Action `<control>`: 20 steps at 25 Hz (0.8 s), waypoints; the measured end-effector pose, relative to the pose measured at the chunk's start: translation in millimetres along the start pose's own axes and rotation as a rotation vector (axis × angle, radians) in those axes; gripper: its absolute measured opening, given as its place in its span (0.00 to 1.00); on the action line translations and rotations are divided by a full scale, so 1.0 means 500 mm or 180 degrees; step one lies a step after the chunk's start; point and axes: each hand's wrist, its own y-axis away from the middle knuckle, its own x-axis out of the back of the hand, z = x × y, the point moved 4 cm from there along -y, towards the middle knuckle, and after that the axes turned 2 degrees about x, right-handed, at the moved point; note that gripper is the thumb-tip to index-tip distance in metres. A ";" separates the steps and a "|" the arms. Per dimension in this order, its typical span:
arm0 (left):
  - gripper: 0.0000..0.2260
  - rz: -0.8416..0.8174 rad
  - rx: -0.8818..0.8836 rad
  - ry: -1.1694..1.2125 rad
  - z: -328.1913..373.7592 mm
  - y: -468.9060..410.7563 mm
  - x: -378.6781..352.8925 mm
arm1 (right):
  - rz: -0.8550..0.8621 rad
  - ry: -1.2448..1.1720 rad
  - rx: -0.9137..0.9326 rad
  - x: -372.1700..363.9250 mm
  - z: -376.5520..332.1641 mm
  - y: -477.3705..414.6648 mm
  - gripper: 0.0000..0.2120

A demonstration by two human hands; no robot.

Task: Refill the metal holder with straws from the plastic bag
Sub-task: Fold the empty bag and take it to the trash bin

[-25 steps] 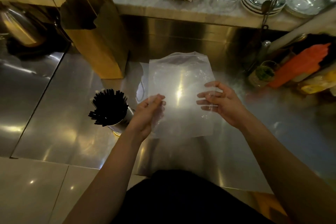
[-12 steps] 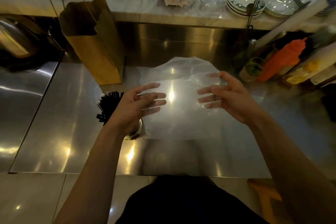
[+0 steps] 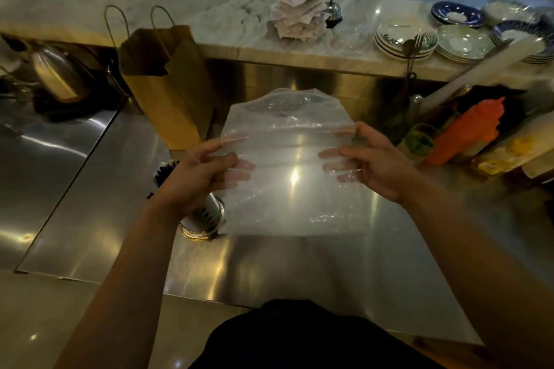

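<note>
Count: two hands, the left hand (image 3: 198,177) and the right hand (image 3: 374,165); one plastic bag (image 3: 293,189); one metal holder (image 3: 207,216), its black straws (image 3: 163,172) too hidden to count; one brown paper bag (image 3: 168,93); one orange bottle (image 3: 467,132); one kettle (image 3: 57,75).

We look down on a dim kitchen pass: a brushed stainless-steel worktop (image 3: 90,189) catches warm overhead glare beneath a white veined marble ledge (image 3: 209,18). On the ledge sit a spiked stack of paper receipts (image 3: 299,15) and piled blue-rimmed white plates (image 3: 401,42). A brown paper carrier bag (image 3: 168,99) stands at left, near a shiny metal kettle (image 3: 57,75). Pale glossy floor tiles (image 3: 45,323) lie below.
</note>
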 end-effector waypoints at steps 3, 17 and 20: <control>0.15 0.0036 -0.0080 -0.0246 0.011 -0.004 -0.013 | 0.0135 -0.0152 -0.0028 0.021 0.001 -0.016 0.11; 0.26 0.0158 0.0187 0.0257 0.022 0.006 -0.029 | 0.0343 0.0447 0.0584 0.000 -0.058 -0.039 0.24; 0.31 0.0306 -0.0025 -0.0025 0.016 0.006 -0.032 | 0.0411 -0.0171 0.0495 -0.016 -0.066 -0.038 0.12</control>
